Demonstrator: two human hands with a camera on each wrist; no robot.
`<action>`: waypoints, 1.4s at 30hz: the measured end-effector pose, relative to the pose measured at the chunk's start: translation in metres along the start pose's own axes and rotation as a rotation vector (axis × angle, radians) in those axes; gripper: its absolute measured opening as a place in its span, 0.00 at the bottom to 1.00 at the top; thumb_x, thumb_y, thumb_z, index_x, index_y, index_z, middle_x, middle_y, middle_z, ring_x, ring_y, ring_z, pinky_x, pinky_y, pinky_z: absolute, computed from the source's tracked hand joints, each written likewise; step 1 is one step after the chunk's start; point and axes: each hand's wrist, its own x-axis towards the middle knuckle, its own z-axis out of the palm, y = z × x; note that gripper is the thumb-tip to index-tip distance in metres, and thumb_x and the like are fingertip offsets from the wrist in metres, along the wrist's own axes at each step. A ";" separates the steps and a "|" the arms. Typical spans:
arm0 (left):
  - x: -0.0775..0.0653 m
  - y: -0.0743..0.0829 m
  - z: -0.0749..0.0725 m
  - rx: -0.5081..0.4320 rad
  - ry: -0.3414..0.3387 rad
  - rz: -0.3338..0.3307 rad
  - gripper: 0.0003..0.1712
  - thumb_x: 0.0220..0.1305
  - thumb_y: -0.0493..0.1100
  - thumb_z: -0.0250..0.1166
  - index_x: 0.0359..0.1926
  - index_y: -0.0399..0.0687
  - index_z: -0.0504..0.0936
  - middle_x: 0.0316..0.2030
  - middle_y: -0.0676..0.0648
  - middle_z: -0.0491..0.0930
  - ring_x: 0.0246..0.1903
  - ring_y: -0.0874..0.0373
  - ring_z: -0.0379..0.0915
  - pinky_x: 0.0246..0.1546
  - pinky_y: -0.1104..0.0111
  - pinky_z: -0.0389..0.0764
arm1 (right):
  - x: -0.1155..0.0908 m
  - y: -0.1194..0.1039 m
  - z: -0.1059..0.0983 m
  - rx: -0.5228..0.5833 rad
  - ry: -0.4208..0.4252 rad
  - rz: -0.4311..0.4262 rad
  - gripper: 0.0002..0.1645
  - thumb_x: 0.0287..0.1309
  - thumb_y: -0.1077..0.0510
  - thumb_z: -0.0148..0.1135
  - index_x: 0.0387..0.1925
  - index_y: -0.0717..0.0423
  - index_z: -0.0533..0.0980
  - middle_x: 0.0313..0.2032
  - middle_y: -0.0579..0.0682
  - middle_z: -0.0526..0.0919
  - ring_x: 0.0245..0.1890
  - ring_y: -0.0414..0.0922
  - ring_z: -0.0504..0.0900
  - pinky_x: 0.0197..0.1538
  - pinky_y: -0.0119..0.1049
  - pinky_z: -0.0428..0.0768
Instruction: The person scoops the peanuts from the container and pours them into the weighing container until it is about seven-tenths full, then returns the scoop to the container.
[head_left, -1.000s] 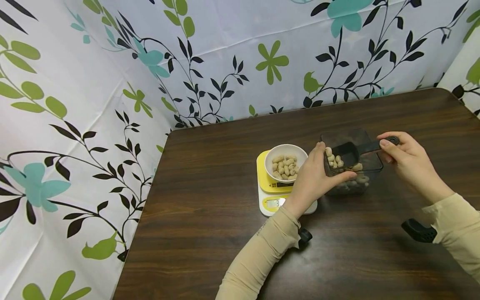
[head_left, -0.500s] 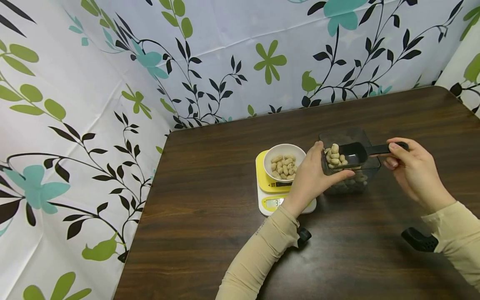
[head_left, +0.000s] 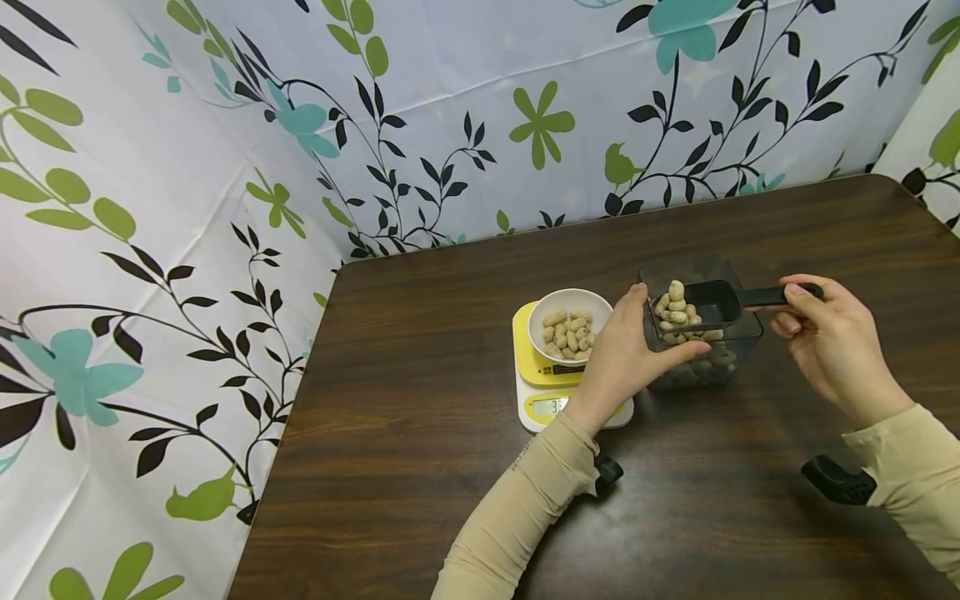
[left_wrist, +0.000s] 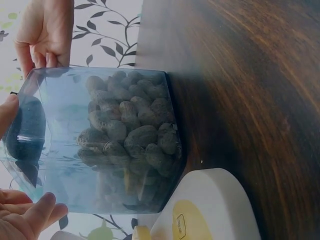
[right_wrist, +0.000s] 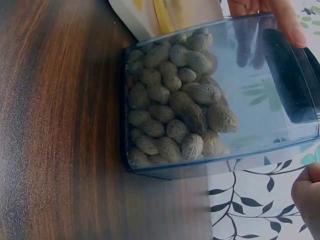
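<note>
A clear, dark-tinted plastic container (head_left: 690, 377) with whole peanuts (right_wrist: 187, 110) stands on the table. My left hand (head_left: 626, 346) holds it at the rim, thumb across the near side and fingers at the left wall. The right hand (head_left: 836, 346) pinches the handle of a black scoop (head_left: 718, 302). The scoop's head is at the container's mouth, above the pile, as the left wrist view shows. Peanuts show at its front end; how many lie in it I cannot tell. Left of the container, a white bowl (head_left: 534, 329) of peanuts sits on a yellow and white kitchen scale (head_left: 525, 392).
The dark wood table (head_left: 420, 400) extends widely to the left and in front. A patterned curtain (head_left: 450, 75) hangs behind and to the left. The left forearm passes just in front of the scale, partly covering it. Black straps with devices are at both wrists.
My right hand has drawn the scoop to the right and levelled it at the container's mouth; in the last half second it shifted only slightly. The left hand keeps its hold.
</note>
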 end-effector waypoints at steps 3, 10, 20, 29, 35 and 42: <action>0.001 0.000 -0.001 0.016 0.006 0.009 0.56 0.50 0.71 0.62 0.71 0.48 0.52 0.70 0.49 0.58 0.68 0.61 0.56 0.63 0.70 0.67 | 0.001 0.000 0.001 0.005 -0.008 -0.005 0.08 0.67 0.69 0.41 0.43 0.65 0.68 0.29 0.53 0.73 0.24 0.46 0.52 0.31 0.36 0.54; 0.001 0.001 -0.005 0.039 0.020 0.008 0.57 0.50 0.71 0.62 0.71 0.45 0.52 0.69 0.48 0.58 0.67 0.60 0.58 0.62 0.70 0.68 | 0.004 -0.001 0.006 0.015 -0.030 -0.039 0.10 0.68 0.69 0.39 0.41 0.66 0.69 0.29 0.55 0.75 0.24 0.46 0.50 0.31 0.36 0.51; -0.002 0.001 -0.015 0.014 0.050 0.012 0.58 0.49 0.72 0.62 0.73 0.50 0.48 0.72 0.50 0.52 0.70 0.60 0.51 0.66 0.67 0.64 | 0.012 -0.005 0.018 -0.047 -0.031 -0.055 0.07 0.67 0.66 0.43 0.44 0.65 0.66 0.30 0.53 0.70 0.24 0.44 0.52 0.32 0.36 0.53; -0.005 -0.008 -0.030 0.053 0.092 0.006 0.60 0.48 0.72 0.62 0.73 0.52 0.47 0.73 0.50 0.48 0.72 0.57 0.47 0.67 0.63 0.62 | 0.023 -0.005 0.040 -0.030 -0.076 -0.047 0.06 0.67 0.66 0.44 0.43 0.65 0.66 0.27 0.52 0.69 0.25 0.45 0.49 0.31 0.35 0.51; -0.009 -0.015 -0.044 0.084 0.110 -0.054 0.63 0.44 0.74 0.64 0.73 0.53 0.44 0.73 0.50 0.44 0.73 0.56 0.43 0.67 0.59 0.62 | 0.031 0.004 0.061 -0.103 -0.072 -0.019 0.09 0.65 0.62 0.49 0.44 0.62 0.65 0.27 0.48 0.63 0.23 0.43 0.53 0.32 0.36 0.51; -0.016 -0.032 -0.052 0.102 0.184 -0.086 0.67 0.42 0.72 0.67 0.74 0.52 0.41 0.73 0.49 0.44 0.73 0.53 0.42 0.68 0.55 0.59 | 0.037 0.018 0.077 -0.178 -0.110 0.040 0.12 0.66 0.59 0.49 0.47 0.60 0.62 0.29 0.47 0.59 0.25 0.41 0.56 0.34 0.36 0.51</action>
